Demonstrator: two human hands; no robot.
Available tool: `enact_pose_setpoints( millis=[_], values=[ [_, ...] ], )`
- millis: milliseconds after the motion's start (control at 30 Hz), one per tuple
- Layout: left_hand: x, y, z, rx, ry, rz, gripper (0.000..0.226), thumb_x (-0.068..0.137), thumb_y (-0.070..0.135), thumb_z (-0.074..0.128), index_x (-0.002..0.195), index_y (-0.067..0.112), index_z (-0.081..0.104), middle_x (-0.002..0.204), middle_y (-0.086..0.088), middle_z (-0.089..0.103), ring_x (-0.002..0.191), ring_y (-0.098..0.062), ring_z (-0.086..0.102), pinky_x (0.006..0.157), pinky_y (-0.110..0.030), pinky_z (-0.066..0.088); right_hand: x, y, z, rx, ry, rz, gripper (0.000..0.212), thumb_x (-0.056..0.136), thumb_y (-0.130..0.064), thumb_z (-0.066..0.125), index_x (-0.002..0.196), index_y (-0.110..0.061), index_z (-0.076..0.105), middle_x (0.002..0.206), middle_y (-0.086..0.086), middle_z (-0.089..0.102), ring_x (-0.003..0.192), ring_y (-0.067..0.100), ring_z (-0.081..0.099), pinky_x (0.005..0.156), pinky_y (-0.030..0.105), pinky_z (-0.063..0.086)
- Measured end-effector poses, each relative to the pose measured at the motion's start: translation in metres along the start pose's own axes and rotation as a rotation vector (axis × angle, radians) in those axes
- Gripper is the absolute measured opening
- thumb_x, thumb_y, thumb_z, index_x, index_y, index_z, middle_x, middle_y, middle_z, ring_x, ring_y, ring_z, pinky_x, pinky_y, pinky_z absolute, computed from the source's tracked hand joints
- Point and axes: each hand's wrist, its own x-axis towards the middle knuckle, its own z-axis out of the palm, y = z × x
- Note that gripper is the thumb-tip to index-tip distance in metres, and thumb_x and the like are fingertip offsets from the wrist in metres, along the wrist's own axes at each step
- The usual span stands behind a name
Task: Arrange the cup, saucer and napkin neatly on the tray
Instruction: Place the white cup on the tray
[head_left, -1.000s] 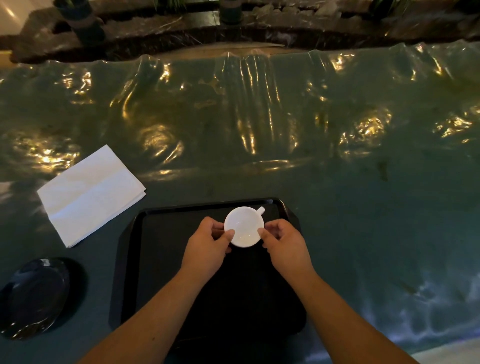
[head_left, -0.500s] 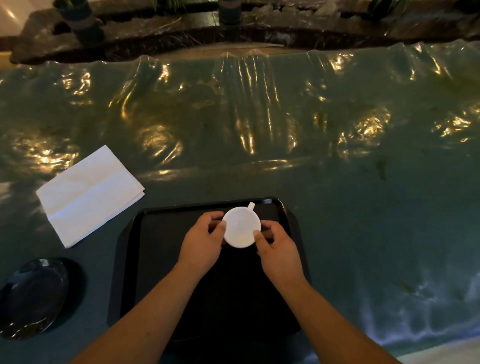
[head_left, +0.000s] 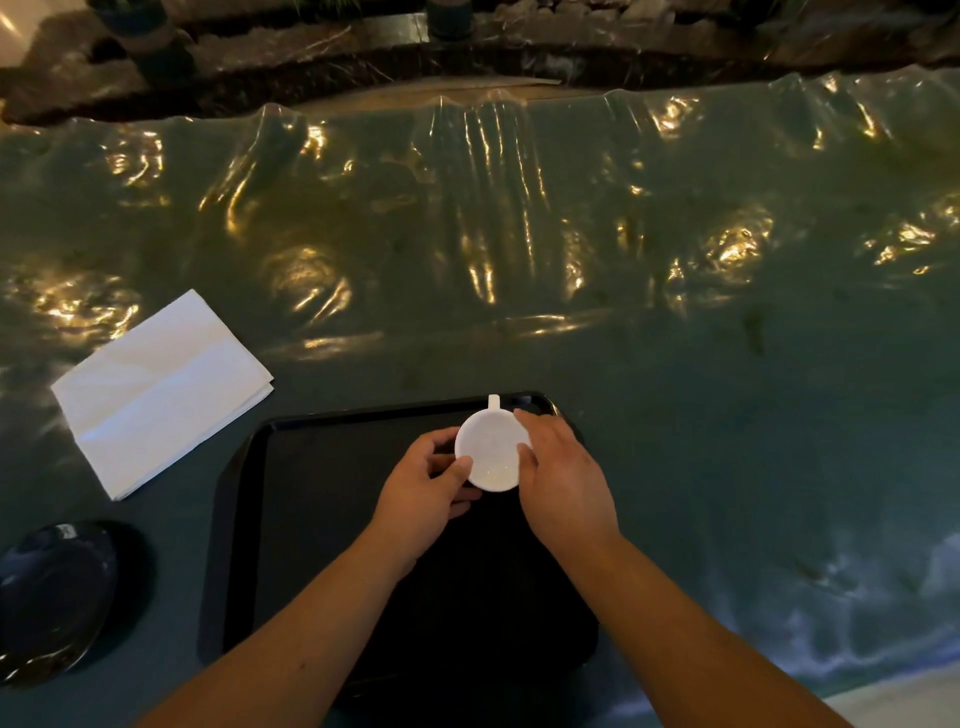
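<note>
Both hands, left (head_left: 423, 491) & right (head_left: 558, 480), grip pinching white cup (head_left: 491, 452), handle pointing away.

White cup (head_left: 491, 451), black tray (head_left: 332, 467)

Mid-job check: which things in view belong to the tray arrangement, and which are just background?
Job: white cup, held by left hand and right hand over the black tray; white napkin; dark saucer.

Background: plastic table cover; planters beyond the table.
</note>
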Motion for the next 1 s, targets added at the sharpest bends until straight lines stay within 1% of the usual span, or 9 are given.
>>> enact_pose_setpoints(
  millis=[100,167,333,467,667,767,833,900,1000],
  values=[
    [0.000,-0.001,0.012,-0.080,0.006,-0.003,0.031,0.100,0.020,0.066,0.129,0.032,0.061,0.107,0.000,0.077,0.094,-0.017,0.077,0.084,-0.037,0.063,-0.005,0.001,0.001,-0.041,-0.042,-0.076,0.073,0.099,-0.057,0.055,0.159,-0.025,0.032,0.161,-0.004,0.039,0.139,0.019,0.043,0.099,0.036,0.049],
    [0.002,-0.002,0.018,-0.120,0.014,-0.014,0.032,0.100,0.018,0.067,0.129,0.031,0.061,0.108,0.000,0.077,0.097,-0.016,0.076,0.084,-0.036,0.063,-0.007,0.008,0.003,-0.087,-0.034,-0.117,0.086,0.093,-0.066,0.056,0.162,-0.025,0.025,0.166,0.000,0.034,0.145,0.022,0.038,0.106,0.039,0.048],
    [0.005,0.000,0.026,-0.136,0.000,-0.009,0.032,0.100,0.017,0.067,0.128,0.030,0.062,0.109,-0.001,0.077,0.097,-0.014,0.076,0.083,-0.033,0.063,-0.004,0.017,0.000,-0.133,-0.033,-0.141,0.089,0.091,-0.057,0.067,0.163,-0.028,0.023,0.167,0.005,0.032,0.149,0.028,0.034,0.114,0.044,0.042],
    [0.009,0.002,0.032,-0.129,-0.001,-0.014,0.031,0.101,0.016,0.065,0.128,0.030,0.062,0.107,-0.002,0.077,0.094,-0.016,0.077,0.081,-0.032,0.062,-0.002,0.024,-0.003,-0.119,-0.015,-0.124,0.092,0.089,-0.055,0.073,0.162,-0.025,0.026,0.167,0.003,0.035,0.147,0.025,0.039,0.115,0.039,0.038],
    [0.009,0.007,0.036,-0.078,0.012,-0.002,0.028,0.100,0.021,0.066,0.125,0.035,0.061,0.107,0.001,0.076,0.089,-0.015,0.078,0.078,-0.030,0.061,0.002,0.027,-0.007,-0.091,-0.019,-0.112,0.094,0.089,-0.055,0.073,0.163,-0.026,0.022,0.168,-0.002,0.033,0.149,0.021,0.034,0.117,0.036,0.034],
    [0.009,0.009,0.026,0.164,0.058,0.074,0.034,0.095,0.040,0.070,0.128,0.038,0.061,0.109,0.014,0.074,0.089,-0.009,0.075,0.086,-0.039,0.062,0.000,0.019,-0.012,-0.079,0.011,-0.116,0.097,0.088,-0.057,0.073,0.163,-0.028,0.020,0.168,-0.001,0.032,0.152,0.021,0.028,0.122,0.041,0.033],
    [0.007,0.012,0.010,0.442,0.116,0.169,0.038,0.093,0.051,0.067,0.129,0.040,0.059,0.111,0.020,0.071,0.090,-0.002,0.070,0.084,-0.035,0.060,-0.004,0.008,-0.016,-0.065,0.039,-0.148,0.094,0.088,-0.059,0.069,0.163,-0.031,0.020,0.168,-0.003,0.032,0.154,0.019,0.025,0.123,0.040,0.029],
    [0.002,0.015,-0.011,0.632,0.196,0.263,0.039,0.094,0.054,0.063,0.130,0.037,0.059,0.116,0.019,0.066,0.092,0.002,0.065,0.081,-0.029,0.057,-0.003,-0.006,-0.017,-0.052,0.052,-0.180,0.090,0.088,-0.059,0.067,0.162,-0.031,0.024,0.166,-0.006,0.033,0.154,0.016,0.024,0.122,0.038,0.029],
    [0.001,0.014,-0.039,0.832,0.262,0.390,0.045,0.094,0.052,0.062,0.134,0.032,0.058,0.133,0.011,0.060,0.120,-0.008,0.055,0.098,-0.033,0.051,-0.001,-0.026,-0.011,-0.051,0.028,-0.191,0.088,0.089,-0.059,0.067,0.162,-0.031,0.026,0.166,-0.006,0.033,0.154,0.012,0.021,0.124,0.036,0.024]
  ],
)
